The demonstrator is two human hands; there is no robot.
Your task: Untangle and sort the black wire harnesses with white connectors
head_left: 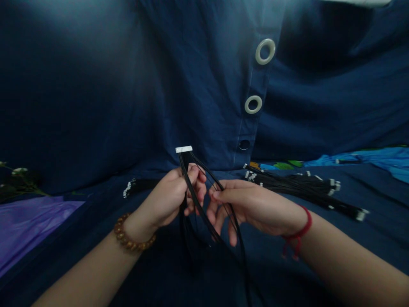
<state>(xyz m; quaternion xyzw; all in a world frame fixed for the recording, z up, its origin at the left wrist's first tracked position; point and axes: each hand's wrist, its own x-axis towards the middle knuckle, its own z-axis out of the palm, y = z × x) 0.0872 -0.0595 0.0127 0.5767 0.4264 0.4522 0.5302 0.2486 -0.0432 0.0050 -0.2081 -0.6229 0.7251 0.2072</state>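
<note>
A white connector point(184, 149) tops a cable with several black wires point(201, 209), held up in front of me. Just below the connector, my left hand point(179, 192) pinches part of the wires between thumb and fingers. My right hand point(243, 204) is closed, thumb against forefinger, on the strand of wires that splits off to the right. The wires hang down past both hands, and their lower ends fade into the dark cloth. Between the two hands the strands stand apart.
A pile of black cables point(297, 185) with white connectors lies to the right; another bundle point(137, 186) is behind my left hand. Purple sheeting point(35, 226) and flowers point(19, 171) are at left, blue printed cloth point(373, 157) at right. A dark blue curtain point(191, 85) with rings hangs behind.
</note>
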